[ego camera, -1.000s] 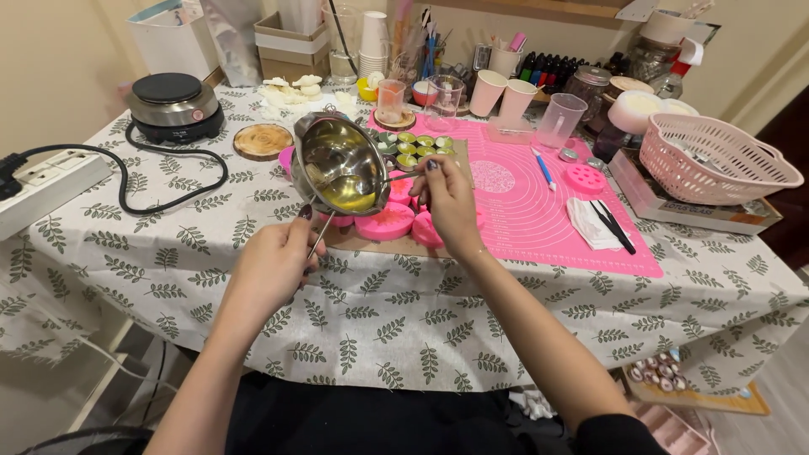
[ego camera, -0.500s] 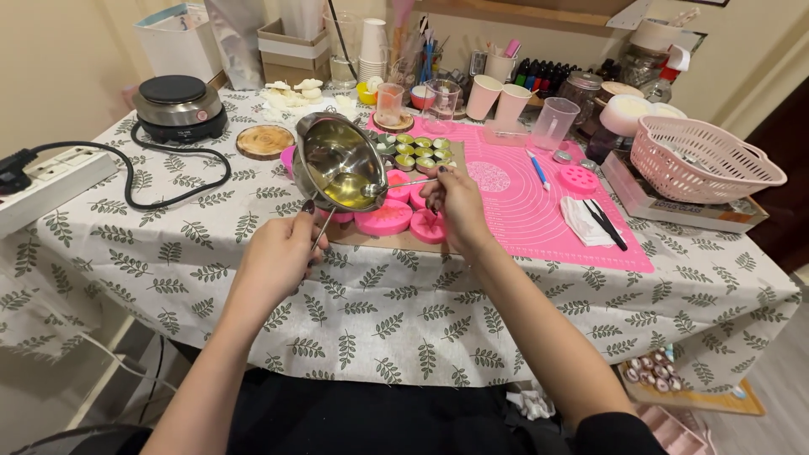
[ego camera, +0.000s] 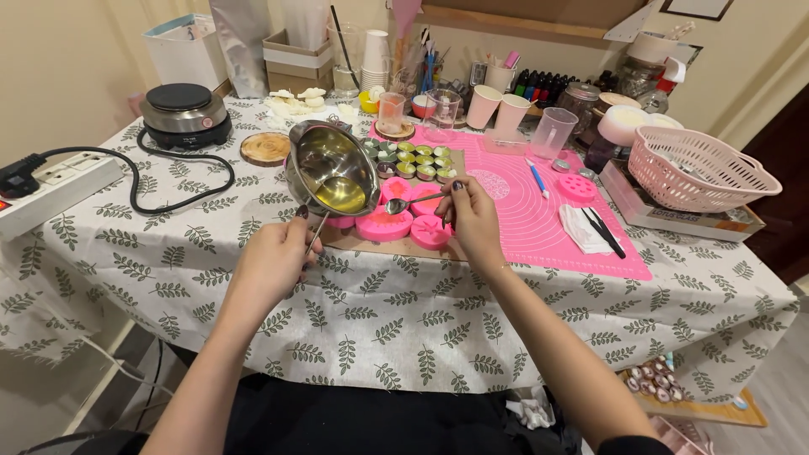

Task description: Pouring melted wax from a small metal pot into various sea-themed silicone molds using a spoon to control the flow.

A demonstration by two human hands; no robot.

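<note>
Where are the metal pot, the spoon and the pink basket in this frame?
metal pot (ego camera: 330, 164): head view, on its inner wall.
spoon (ego camera: 396, 205): head view, on its bowl, above the pink moulds.
pink basket (ego camera: 699, 164): head view, on its latticed side wall.

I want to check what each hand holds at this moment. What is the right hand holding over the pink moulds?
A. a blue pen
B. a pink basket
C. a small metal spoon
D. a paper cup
C: the right hand pinches the handle of a small metal spoon above the pink moulds, while the left hand holds the steel pot tilted by its handle.
</note>
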